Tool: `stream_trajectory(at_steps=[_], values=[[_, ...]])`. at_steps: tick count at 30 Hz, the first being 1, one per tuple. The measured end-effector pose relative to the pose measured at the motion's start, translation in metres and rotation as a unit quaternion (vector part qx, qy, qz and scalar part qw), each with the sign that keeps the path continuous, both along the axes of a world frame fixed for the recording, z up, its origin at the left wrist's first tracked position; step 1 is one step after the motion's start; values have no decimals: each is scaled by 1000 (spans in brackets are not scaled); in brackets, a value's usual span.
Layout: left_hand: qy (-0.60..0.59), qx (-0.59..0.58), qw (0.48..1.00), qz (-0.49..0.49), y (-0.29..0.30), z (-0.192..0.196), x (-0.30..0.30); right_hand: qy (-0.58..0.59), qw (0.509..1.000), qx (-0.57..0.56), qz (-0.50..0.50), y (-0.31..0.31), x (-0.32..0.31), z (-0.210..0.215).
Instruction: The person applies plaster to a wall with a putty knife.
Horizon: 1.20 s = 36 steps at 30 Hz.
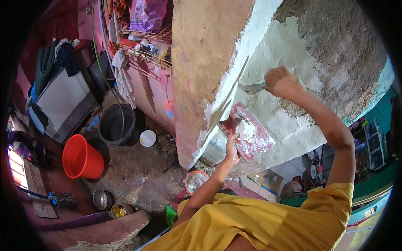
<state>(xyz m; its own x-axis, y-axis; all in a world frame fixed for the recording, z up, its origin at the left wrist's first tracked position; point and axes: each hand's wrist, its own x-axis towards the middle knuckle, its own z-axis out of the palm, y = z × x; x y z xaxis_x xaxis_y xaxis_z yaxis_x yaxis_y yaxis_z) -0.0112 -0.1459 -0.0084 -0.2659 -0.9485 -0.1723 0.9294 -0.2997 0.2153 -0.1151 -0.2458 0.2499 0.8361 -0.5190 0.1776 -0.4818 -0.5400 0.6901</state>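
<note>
My left hand (232, 150) is closed on a red plastering float (263, 146), held flat with a lump of white plaster (246, 129) on it. Up and to the right, my right hand (281, 81) grips a putty knife (253, 88). Its blade lies against the wall, close to the corner edge. Smooth pale plaster (289, 54) coats the wall around the blade, while rough grey-brown wall (341, 62) shows farther right. Below my left forearm stands a small bucket (196, 180) with whitish mix inside.
A bare tan wall face (205, 62) meets the plastered side at a ragged corner. On the floor to the left are a red bucket (83, 157), a black tub (117, 125) and a white lid-like round (147, 138). A wire rack (146, 54) hangs on the pink wall. Cardboard (269, 180) lies lower right.
</note>
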Motion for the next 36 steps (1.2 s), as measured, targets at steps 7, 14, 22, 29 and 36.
stream_trajectory(at_steps=[7, 14, 22, 29, 36], values=[[5, 3, 1000, -10, -3, -8, 0, 10, 987, -20, -162, 1, 2, 56], [16, -2, 1000, -8, 0, -5, 5, -4, 989, 46, -141, 24, 17, 64], [12, -6, 1000, -11, 2, 1, 0, 23, 975, 58, -212, -9, 23, 41], [22, -8, 1000, -14, -1, -10, 0, -30, 982, -16, -188, 6, 21, 80], [-4, -10, 1000, -14, 2, 2, 7, -14, 997, 22, -68, 9, 5, 42]])
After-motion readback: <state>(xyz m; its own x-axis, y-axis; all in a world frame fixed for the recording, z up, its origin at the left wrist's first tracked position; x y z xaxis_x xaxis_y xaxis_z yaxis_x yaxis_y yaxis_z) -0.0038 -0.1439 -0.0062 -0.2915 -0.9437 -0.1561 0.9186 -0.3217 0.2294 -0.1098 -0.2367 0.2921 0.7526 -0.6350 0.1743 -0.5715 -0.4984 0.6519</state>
